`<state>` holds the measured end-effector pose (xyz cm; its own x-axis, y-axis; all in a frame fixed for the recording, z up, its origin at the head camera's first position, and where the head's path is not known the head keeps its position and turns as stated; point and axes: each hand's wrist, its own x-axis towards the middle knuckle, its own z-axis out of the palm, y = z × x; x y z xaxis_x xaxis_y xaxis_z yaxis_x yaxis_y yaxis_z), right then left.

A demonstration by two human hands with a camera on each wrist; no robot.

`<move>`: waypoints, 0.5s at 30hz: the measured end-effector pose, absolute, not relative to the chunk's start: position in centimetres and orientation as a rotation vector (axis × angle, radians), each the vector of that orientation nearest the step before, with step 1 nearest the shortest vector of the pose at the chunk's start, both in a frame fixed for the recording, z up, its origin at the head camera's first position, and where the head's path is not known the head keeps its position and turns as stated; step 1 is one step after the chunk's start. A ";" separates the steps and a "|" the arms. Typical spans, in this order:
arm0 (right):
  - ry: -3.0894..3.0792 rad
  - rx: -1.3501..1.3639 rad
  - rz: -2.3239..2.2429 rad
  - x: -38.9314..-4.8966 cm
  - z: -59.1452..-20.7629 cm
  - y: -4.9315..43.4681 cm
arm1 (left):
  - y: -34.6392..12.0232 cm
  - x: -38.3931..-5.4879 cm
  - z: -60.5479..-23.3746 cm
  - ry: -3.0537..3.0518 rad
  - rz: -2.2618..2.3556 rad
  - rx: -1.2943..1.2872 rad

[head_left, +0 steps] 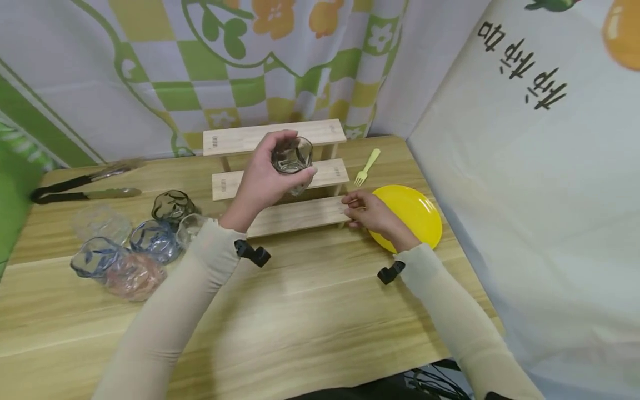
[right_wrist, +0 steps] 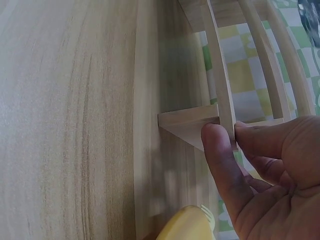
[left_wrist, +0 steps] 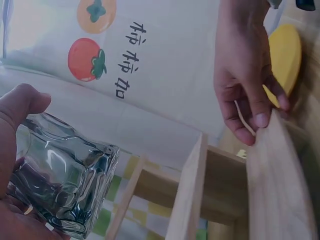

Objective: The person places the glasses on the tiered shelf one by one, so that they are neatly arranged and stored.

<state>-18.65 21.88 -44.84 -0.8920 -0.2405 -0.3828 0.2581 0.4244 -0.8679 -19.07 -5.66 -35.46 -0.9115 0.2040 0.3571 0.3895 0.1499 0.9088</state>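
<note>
My left hand grips a smoky grey glass cup, thumb and fingers round its sides. In the head view the cup overlaps the middle board of a three-tier wooden rack; the left wrist view shows its thick, faceted glass. With thumb and fingers my right hand pinches the right end of the rack's lowest board, one fingertip below it and another above. A yellow plate lies right beside that hand, partly hidden by the wrist.
Left on the table stand several wavy glass cups: a dark one, blue ones, a pink one and clear ones. Black-handled tongs lie behind them. A pale yellow fork lies behind the plate. Curtain and white wall border the table.
</note>
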 end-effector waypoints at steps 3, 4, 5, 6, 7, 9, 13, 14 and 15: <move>2.220 0.014 -1.473 -18.7 -44.9 21.8 | -4.6 -20.6 -34.7 -2.297 -1.851 -0.575; 2.216 0.013 -1.474 -18.7 -44.9 21.7 | -4.2 -21.2 -34.5 -2.309 -1.844 -0.567; 2.218 0.009 -1.472 -18.7 -44.9 21.8 | -3.9 -21.8 -34.2 -2.311 -1.840 -0.563; 2.219 0.007 -1.472 -18.7 -45.0 21.8 | -3.6 -22.4 -34.0 -2.310 -1.839 -0.559; 2.220 0.005 -1.472 -18.7 -45.0 21.8 | -3.2 -23.0 -33.8 -2.313 -1.833 -0.556; 2.226 -0.001 -1.467 -18.6 -44.9 21.8 | -2.6 -24.1 -33.5 -2.327 -1.822 -0.548; 2.238 -0.009 -1.463 -18.5 -44.7 22.0 | -1.4 -25.9 -33.2 -2.390 -1.799 -0.520; 2.238 -0.007 -1.467 -18.5 -44.6 22.1 | -1.2 -26.2 -33.2 -2.406 -1.800 -0.507; 2.235 -0.003 -1.473 -18.5 -44.6 22.1 | -0.9 -26.5 -33.2 -2.421 -1.802 -0.492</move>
<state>-18.47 22.10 -44.56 -0.8937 -0.2484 -0.3737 0.2454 0.4267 -0.8705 -26.53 -0.93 -33.21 -0.9448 0.2053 0.2554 0.3035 0.2547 0.9181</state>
